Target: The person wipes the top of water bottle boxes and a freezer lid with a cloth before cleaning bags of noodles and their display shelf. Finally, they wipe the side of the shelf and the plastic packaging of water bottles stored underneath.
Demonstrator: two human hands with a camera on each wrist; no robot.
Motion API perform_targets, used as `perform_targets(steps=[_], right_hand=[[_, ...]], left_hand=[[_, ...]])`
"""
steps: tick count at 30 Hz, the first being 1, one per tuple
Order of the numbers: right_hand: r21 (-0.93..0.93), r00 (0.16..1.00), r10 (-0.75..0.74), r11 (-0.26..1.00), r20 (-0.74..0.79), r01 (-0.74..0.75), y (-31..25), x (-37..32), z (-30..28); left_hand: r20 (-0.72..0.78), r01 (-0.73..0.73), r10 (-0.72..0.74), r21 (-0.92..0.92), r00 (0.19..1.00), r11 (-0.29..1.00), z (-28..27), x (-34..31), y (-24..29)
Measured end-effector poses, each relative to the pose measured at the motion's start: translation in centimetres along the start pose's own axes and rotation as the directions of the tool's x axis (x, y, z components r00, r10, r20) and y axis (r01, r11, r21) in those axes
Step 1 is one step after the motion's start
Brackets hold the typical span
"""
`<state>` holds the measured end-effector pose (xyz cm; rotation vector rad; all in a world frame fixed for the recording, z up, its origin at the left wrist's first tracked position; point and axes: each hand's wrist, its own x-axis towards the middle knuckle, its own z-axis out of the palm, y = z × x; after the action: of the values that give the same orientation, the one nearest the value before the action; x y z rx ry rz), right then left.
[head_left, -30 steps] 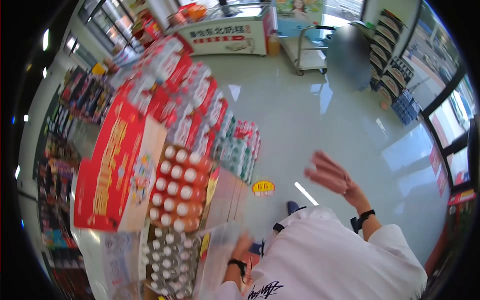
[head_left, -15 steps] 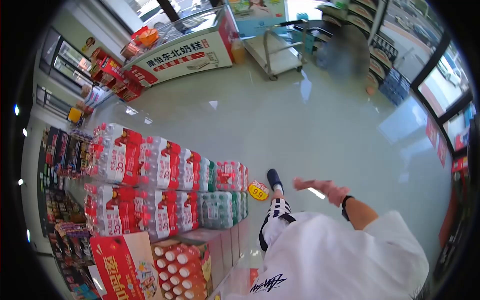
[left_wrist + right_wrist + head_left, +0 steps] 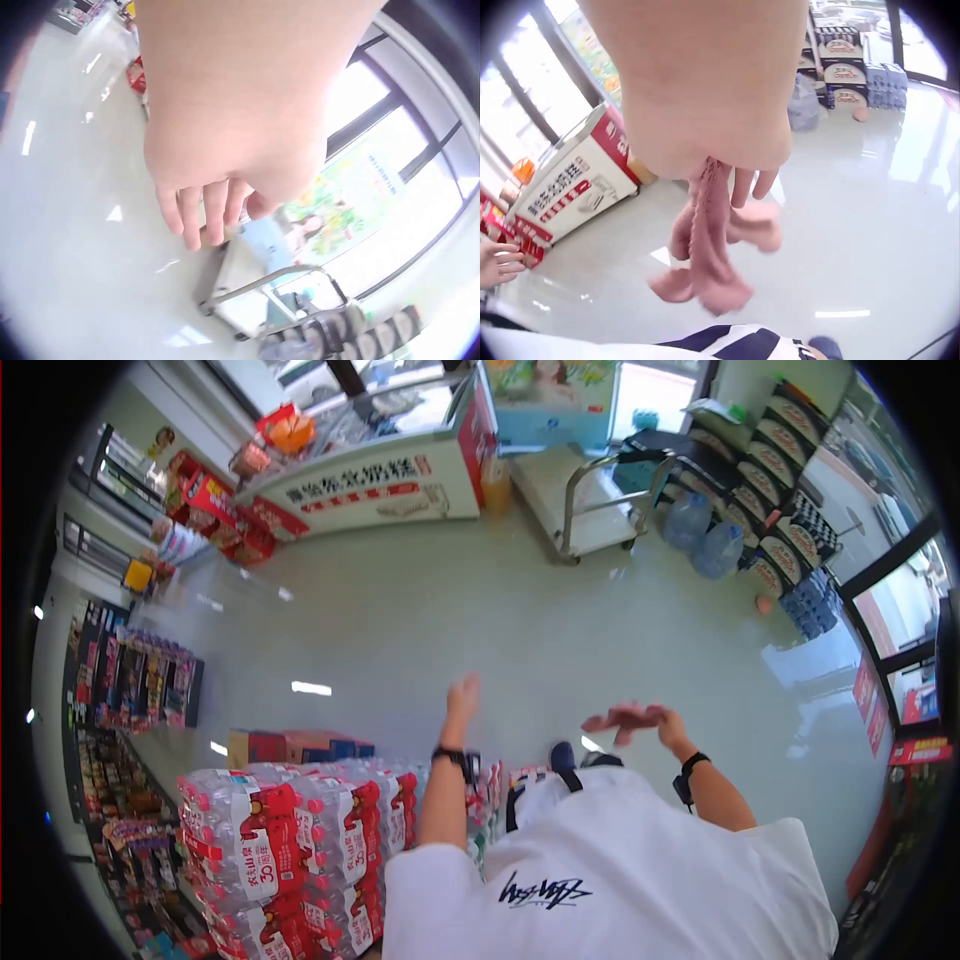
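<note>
A pink cloth [image 3: 716, 259] hangs in loose folds from my right hand [image 3: 712, 135], whose fingers grip its upper end. In the head view the cloth [image 3: 620, 718] trails to the left of the right hand [image 3: 676, 732], out over the floor. My left hand [image 3: 462, 702] is stretched forward beyond the stacked packs of bottled water [image 3: 265, 840], touching nothing. Its fingers show loosely extended in the left wrist view, where the hand [image 3: 221, 176] has nothing in it.
A flatbed trolley [image 3: 548, 498] stands ahead, with a chest freezer [image 3: 365, 495] to its left. Large water jugs [image 3: 718, 550] and stacked black cartons [image 3: 782, 450] are at the right, near the glass doors. Shelves [image 3: 150, 680] line the left side.
My left hand has swung up and forward from beside the juice bottles. The bottle display has slid down and out of view. The right hand keeps the pink cloth.
</note>
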<state>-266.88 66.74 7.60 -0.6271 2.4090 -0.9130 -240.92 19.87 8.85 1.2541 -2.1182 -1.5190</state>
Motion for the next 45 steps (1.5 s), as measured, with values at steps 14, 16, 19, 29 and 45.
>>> perform_targets(steps=[14, 16, 19, 29, 45], right_hand=[[-0.237, 0.83, 0.547, 0.825, 0.109, -0.513, 3.9, 11.3, 0.9], [-0.233, 0.785, 0.601, 0.793, 0.152, -0.563, 3.7, 19.3, 1.2], [-0.218, 0.731, 0.623, 0.782, 0.279, -0.583, 4.5, 28.4, 3.5], [-0.242, 0.937, -0.127, 0.947, 0.325, 0.212, -34.1, 67.5, 12.7], [0.164, 0.773, -0.603, 0.797, 0.195, 0.581, -70.9, 89.0, 9.5]], left_hand=[[0.162, 0.385, -0.527, 0.514, 0.834, 0.767, 0.6, 0.6, -14.6], [0.171, 0.506, -0.638, 0.473, 0.751, 0.722, -0.8, -0.7, -12.1], [0.14, 0.61, -0.696, 0.382, 0.704, 0.694, -3.8, 1.2, -8.7], [0.052, 0.422, -0.428, 0.094, 0.902, 0.902, -10.0, 31.9, -2.6], [0.184, -0.675, 0.656, 0.319, 0.732, 0.665, -17.6, 92.9, 35.3]])
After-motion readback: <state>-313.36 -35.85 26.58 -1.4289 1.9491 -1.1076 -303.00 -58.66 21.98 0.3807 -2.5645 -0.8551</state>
